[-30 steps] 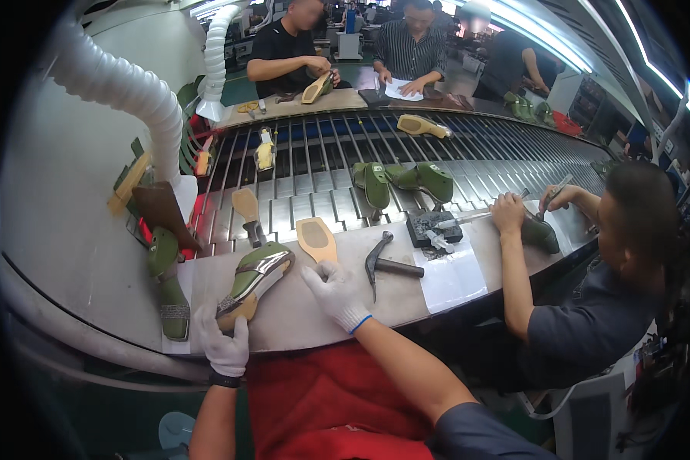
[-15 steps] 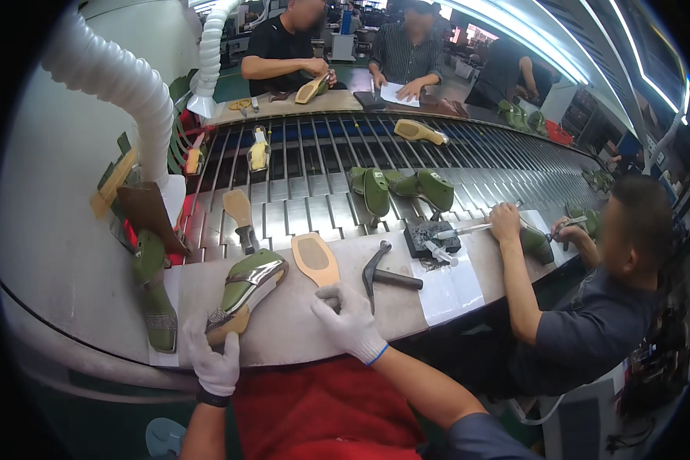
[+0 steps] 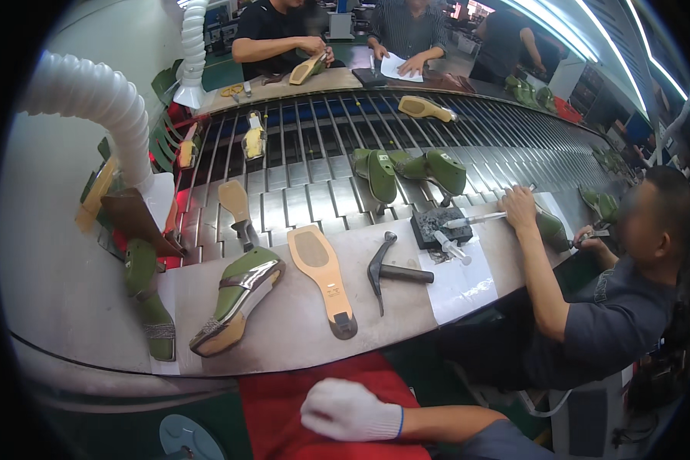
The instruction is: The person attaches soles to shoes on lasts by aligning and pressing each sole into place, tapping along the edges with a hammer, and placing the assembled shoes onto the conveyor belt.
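My right hand (image 3: 351, 410), in a white glove, hangs over red cloth (image 3: 276, 391) in front of the bench. Its fingers are curled in, and nothing shows in them. My left hand is out of view. Nearest on the bench (image 3: 284, 349) lies a tan shoe sole (image 3: 314, 264) with a dark heel end. Left of it rests a green shoe upper on a last (image 3: 241, 295), with a shiny strap and a tan underside. A hammer (image 3: 391, 271) with a dark handle lies to the sole's right.
A green shoe (image 3: 152, 307) lies at the far left, near a white hose (image 3: 123, 107). Behind runs a slatted metal conveyor (image 3: 307, 169) carrying green shoes (image 3: 379, 180) and soles. A black block (image 3: 437, 228) holds a syringe (image 3: 452, 247). A co-worker (image 3: 613, 307) sits at right; others work across.
My left hand has let go of the green shoe upper and left the view. My right hand has come off the sole and drawn back over the red cloth. The view has shifted slightly.
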`<state>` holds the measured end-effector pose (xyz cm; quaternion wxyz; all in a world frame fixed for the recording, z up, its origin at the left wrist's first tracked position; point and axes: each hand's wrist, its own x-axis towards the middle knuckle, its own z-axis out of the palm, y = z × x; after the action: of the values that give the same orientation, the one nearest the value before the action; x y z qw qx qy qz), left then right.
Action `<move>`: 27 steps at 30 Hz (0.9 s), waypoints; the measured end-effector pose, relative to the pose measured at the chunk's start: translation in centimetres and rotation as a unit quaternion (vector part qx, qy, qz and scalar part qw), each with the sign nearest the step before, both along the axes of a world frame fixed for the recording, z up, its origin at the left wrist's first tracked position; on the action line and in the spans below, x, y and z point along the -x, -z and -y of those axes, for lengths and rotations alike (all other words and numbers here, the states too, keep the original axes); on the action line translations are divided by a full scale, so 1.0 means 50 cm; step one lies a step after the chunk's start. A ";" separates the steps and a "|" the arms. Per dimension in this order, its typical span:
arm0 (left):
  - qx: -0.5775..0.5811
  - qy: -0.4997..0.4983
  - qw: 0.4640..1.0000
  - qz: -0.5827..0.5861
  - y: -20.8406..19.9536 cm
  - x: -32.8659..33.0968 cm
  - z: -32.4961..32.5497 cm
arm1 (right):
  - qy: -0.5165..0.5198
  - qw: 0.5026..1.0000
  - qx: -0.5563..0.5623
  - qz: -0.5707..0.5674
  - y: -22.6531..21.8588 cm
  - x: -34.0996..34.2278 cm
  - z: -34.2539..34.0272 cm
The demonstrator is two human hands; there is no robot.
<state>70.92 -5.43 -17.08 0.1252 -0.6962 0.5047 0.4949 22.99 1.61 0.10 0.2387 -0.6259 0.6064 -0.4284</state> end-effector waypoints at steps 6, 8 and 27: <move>-0.031 -0.017 0.999 0.003 0.030 0.016 0.021 | -0.288 0.909 -0.301 0.026 0.086 -0.053 -0.041; -0.026 -0.016 1.000 -0.004 0.036 0.028 0.037 | -0.294 0.899 -0.322 0.048 0.085 -0.058 -0.038; -0.044 -0.023 0.999 0.004 0.023 0.018 0.012 | -0.438 0.862 -0.255 0.025 0.105 -0.169 0.047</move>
<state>70.00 -6.03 -18.22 0.1464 -0.7032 0.4656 0.5171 31.45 -0.74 -5.13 0.5678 -0.7335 0.3519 -0.1253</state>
